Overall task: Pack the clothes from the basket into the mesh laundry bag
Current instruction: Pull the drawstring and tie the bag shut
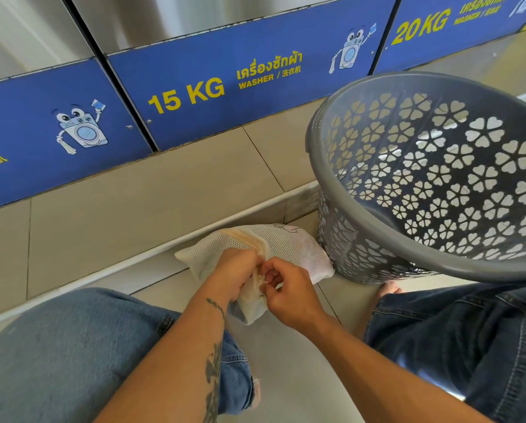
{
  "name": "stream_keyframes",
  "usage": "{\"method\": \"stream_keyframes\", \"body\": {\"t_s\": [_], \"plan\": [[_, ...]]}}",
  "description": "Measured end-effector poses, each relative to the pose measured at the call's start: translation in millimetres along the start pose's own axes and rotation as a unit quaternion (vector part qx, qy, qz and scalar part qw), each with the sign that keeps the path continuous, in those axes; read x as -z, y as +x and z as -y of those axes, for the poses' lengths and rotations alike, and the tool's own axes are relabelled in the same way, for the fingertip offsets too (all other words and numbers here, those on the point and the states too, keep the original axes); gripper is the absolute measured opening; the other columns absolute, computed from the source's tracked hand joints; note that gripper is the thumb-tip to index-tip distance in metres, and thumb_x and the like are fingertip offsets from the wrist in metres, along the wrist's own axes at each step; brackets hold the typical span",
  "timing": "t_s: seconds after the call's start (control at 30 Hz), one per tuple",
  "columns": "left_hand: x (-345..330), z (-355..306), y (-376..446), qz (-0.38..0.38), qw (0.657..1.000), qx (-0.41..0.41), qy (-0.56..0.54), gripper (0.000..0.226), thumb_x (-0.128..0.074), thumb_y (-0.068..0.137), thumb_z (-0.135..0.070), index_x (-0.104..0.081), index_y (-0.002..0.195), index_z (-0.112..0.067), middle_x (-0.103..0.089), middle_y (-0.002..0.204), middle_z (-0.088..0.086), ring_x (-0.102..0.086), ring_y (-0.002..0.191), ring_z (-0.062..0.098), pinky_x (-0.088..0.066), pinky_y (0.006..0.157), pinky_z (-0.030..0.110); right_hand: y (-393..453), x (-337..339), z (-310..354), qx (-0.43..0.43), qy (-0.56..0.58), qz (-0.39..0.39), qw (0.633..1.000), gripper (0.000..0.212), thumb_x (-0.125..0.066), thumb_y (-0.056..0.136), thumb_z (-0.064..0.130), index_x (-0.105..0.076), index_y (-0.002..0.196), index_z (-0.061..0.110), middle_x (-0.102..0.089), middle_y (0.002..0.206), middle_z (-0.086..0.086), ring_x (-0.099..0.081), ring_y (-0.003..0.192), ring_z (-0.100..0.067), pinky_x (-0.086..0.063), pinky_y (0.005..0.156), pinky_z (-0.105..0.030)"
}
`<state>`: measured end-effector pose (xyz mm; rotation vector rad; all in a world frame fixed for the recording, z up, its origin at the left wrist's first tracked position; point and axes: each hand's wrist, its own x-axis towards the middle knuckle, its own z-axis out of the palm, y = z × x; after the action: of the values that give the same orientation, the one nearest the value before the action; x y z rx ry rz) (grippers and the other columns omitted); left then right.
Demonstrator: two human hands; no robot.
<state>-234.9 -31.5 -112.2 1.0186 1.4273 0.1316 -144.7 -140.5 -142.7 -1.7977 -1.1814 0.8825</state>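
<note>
Between our denim-clad knees (57,355), our left hand (234,277) grips the near end of the white mesh laundry bag (274,248), fingers curled round the fabric. Our right hand (286,290) pinches its edge just beside. The bag stretches away across the tiled floor (289,361), touching the grey basket (377,233). Beyond stand blue washer panels (213,90).

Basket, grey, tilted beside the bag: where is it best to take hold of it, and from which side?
Probably the thick rolled rim of the basket, on the near edge, from the person's own side. The basket leans its opening toward the person, so that lip is nearest and gives a firm grip; the walls are perforated.
</note>
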Motion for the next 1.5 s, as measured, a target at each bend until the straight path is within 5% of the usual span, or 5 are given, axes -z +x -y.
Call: {"method": "stream_keyframes", "body": {"t_s": [0.23,0.77,1.03,1.2,1.5], "plan": [[-3,-3,2,-0.058,0.997,-0.054,0.011,0.014,-0.054,0.064,0.0,-0.054,0.056,-0.011,-0.054,0.063,0.013,-0.051,0.063,0.024,-0.039,0.06,0.036,4,10,4,0.052,-0.133,0.051,0.988,0.027,-0.071,0.071,0.02,-0.056,0.09,0.03,-0.058,0.085,0.012,-0.055,0.076,-0.01,-0.054,0.069,-0.038],[-4,8,6,-0.099,0.991,-0.094,-0.005,0.012,-0.049,0.08,-0.002,-0.057,0.078,-0.011,-0.056,0.076,0.015,-0.052,0.071,0.025,-0.042,0.064,0.04,3,15,9,0.0,-0.139,0.121,0.983,0.033,-0.064,0.07,0.014,-0.062,0.101,0.024,-0.062,0.092,0.009,-0.061,0.082,-0.016,-0.057,0.073,-0.043],[-5,4,10,-0.108,0.99,-0.085,-0.023,0.011,-0.048,0.085,-0.007,-0.059,0.089,-0.008,-0.054,0.079,0.012,-0.05,0.072,0.023,-0.04,0.063,0.038,4,3,3,-0.146,0.074,0.032,0.986,0.036,-0.069,0.084,0.005,-0.052,0.106,0.028,-0.068,0.083,-0.016,-0.067,0.075,-0.028,-0.061,0.07,-0.051],[2,1,9,-0.141,0.983,-0.113,-0.041,0.009,-0.054,0.081,-0.006,-0.06,0.077,-0.01,-0.056,0.072,0.012,-0.051,0.067,0.023,-0.041,0.06,0.037,5,4,5,-0.23,0.177,0.107,0.951,0.034,-0.065,0.089,-0.003,-0.043,0.108,0.014,-0.056,0.073,-0.008,-0.056,0.062,-0.017,-0.057,0.061,-0.031],[27,-11,-1,-0.235,0.955,-0.18,0.0,0.016,-0.059,0.079,-0.009,-0.061,0.075,-0.025,-0.064,0.079,-0.006,-0.059,0.071,0.016,-0.043,0.058,0.026,18,26,0,-0.251,0.089,0.13,0.955,0.034,-0.064,0.085,0.001,-0.053,0.112,0.019,-0.066,0.09,-0.011,-0.062,0.075,-0.02,-0.059,0.073,-0.041]]}}
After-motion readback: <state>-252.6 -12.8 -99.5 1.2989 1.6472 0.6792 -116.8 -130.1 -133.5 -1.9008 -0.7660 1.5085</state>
